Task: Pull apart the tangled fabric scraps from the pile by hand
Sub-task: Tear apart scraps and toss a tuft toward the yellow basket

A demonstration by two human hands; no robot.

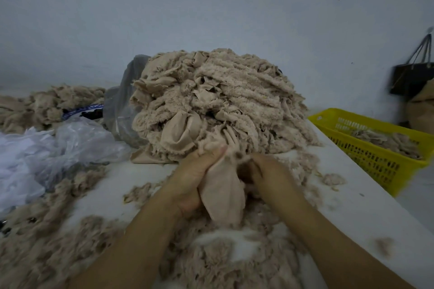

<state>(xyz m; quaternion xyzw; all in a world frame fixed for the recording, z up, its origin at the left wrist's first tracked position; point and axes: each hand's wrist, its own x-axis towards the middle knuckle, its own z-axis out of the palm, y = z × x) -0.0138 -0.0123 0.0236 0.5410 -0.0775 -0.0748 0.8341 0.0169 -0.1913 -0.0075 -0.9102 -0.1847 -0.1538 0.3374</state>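
Head view. Grips one beige fabric scrap (pixel 222 192) in the left hand (pixel 195 171), fingers curled round the smooth backing, thumb pressed on top. Pinches the fleecy side of the same scrap with the right hand (pixel 265 171), fingers curled in, though too blurred to read the exact hold. Holds it between both hands, upper end touching the foot of the pile (pixel 218 101) just beyond the fingertips.

Probably handles light, soft and limp, with clingy, shedding fleece: nothing to break, but likely to snag on neighbours. Best taken at a free edge, one hand per layer.

Counts: two hands, one held scrap, one large pile, one smaller heap (pixel 54 103) far left of the left hand, two plastic bags (pixel 70 143) left of it, one yellow basket (pixel 375 164) well right of the right hand. Uncountable loose fluff (pixel 47 253) on the counter (pixel 352 195) around both hands.
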